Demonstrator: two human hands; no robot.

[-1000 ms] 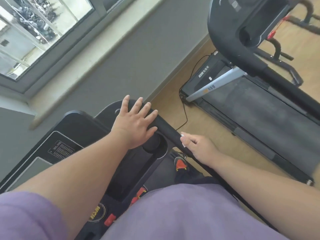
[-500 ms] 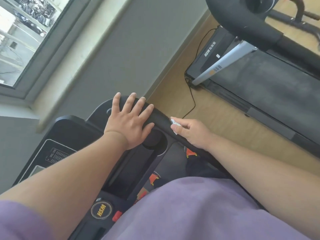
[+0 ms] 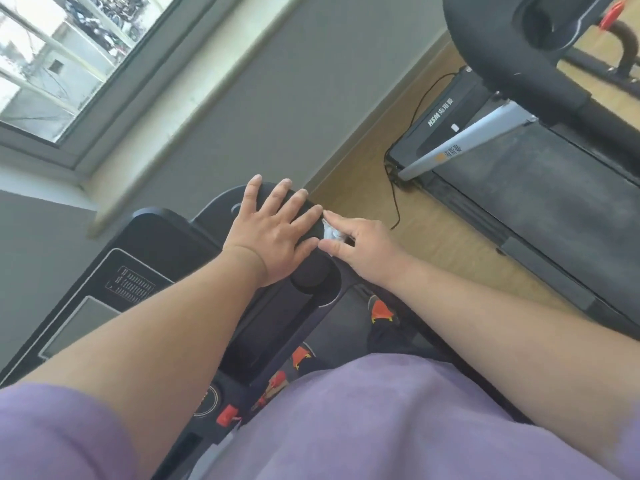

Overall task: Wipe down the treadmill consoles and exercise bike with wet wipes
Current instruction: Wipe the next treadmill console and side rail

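My left hand (image 3: 273,237) lies flat, fingers spread and straight, on the right end of the treadmill console (image 3: 166,271), just above the round cup recess (image 3: 311,275), about where it was a second ago. My right hand (image 3: 360,247) has slid up the black handrail from lower right and now sits just beside the left, its index fingertip almost meeting the left little finger. It pinches a small crumpled wet wipe (image 3: 330,233) between thumb and fingers, pressed against the console's right edge; half a second back that wipe was lower on the rail, well apart from the left hand. The console's display panel (image 3: 83,327) has come further into view at lower left. The second treadmill (image 3: 540,188) stands to the right on the wooden floor (image 3: 367,188), its black cable (image 3: 398,202) trailing beside it, and its console arch fills more of the top right corner than before. The window (image 3: 62,60) stays at upper left. My purple shirt (image 3: 381,420) covers the bottom.
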